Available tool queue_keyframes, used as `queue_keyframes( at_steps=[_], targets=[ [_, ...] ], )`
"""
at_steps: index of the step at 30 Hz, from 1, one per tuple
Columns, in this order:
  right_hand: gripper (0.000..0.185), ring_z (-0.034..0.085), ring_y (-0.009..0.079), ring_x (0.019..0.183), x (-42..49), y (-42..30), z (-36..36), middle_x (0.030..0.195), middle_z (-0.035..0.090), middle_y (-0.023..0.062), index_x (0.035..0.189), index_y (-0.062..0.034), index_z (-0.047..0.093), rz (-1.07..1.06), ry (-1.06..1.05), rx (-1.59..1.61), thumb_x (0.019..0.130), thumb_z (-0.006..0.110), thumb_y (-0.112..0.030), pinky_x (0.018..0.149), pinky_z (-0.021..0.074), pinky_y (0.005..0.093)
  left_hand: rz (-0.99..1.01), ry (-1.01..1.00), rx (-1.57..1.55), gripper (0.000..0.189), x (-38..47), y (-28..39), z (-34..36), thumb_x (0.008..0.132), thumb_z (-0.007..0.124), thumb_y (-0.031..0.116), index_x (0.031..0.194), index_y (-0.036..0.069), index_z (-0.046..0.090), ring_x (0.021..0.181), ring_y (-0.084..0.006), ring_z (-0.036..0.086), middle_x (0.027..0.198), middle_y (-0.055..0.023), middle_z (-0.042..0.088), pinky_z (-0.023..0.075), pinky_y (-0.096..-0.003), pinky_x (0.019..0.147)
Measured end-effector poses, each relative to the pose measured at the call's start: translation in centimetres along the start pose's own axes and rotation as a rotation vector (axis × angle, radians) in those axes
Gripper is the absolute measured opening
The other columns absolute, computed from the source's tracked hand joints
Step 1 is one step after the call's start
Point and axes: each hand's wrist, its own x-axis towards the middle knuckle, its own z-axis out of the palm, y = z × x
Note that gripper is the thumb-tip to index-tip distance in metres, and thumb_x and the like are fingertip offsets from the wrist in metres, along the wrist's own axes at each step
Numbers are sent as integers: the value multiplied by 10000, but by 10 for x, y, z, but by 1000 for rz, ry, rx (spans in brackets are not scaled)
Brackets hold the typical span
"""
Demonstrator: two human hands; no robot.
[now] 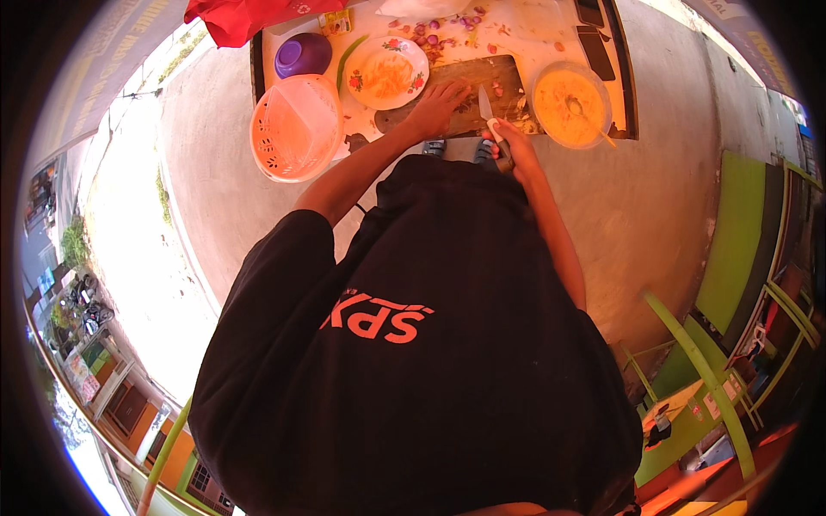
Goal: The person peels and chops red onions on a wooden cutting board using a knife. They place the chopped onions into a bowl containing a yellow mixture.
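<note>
My right hand [515, 147] grips a small kitchen knife [486, 106] by its handle, the blade pointing away from me over the wooden cutting board [481, 116]. Stretched out over the board's left part, my left hand [440, 108] has its fingers extended; what lies under the palm is hidden. A few pinkish shallot pieces [496, 88] rest on the board, right of the blade. Just beyond my left hand is a floral plate [361, 93] with thin orange-looking slices [390, 76] on it.
Shallots [433, 40] and peels lie scattered behind the board. To the right stands a bowl of yellowish mixture [561, 97] with a spoon. At left are a plastic basket [274, 138], a purple bowl [316, 51] and a green chilli-like vegetable [348, 57]. A dark phone-like object [595, 55] lies far right.
</note>
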Motion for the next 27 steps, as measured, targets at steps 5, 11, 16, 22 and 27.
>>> queue_keyframes(
  at_steps=[5,11,16,22,27],
  targets=[
    [480,614,131,647,-7,30,17,958,702,134,1329,-18,515,-41,237,-140,934,650,-254,545,472,268,-170,142,-391,629,-13,-18,3,750,555,2,1369,32,447,1165,-415,488,1291,-235,504,413,-452,999],
    [460,629,144,648,-6,66,33,915,683,108,1364,-37,518,-129,247,-17,953,632,-208,524,468,258,-314,108,-531,470,-14,-15,4,771,547,11,1240,-12,560,1110,-413,521,1125,-239,535,441,-434,963],
    [471,630,131,686,5,71,37,970,652,91,1394,-51,510,-132,211,-51,964,616,-215,534,478,260,-382,52,-630,412,0,2,6,793,527,-9,1195,10,617,1001,-365,580,1074,-201,546,480,-398,883],
    [454,645,144,666,17,72,47,930,676,80,1364,-62,548,-102,193,-26,946,640,-212,520,475,263,-287,121,-607,374,0,-1,22,797,498,-53,1141,9,631,957,-307,600,994,-164,566,485,-375,865],
    [464,648,141,669,18,65,48,939,682,87,1364,-49,543,-53,164,31,945,628,-227,528,484,261,-264,163,-744,381,0,-7,23,809,509,-26,1176,-12,610,902,-322,596,1011,-186,580,484,-385,809]
  ],
)
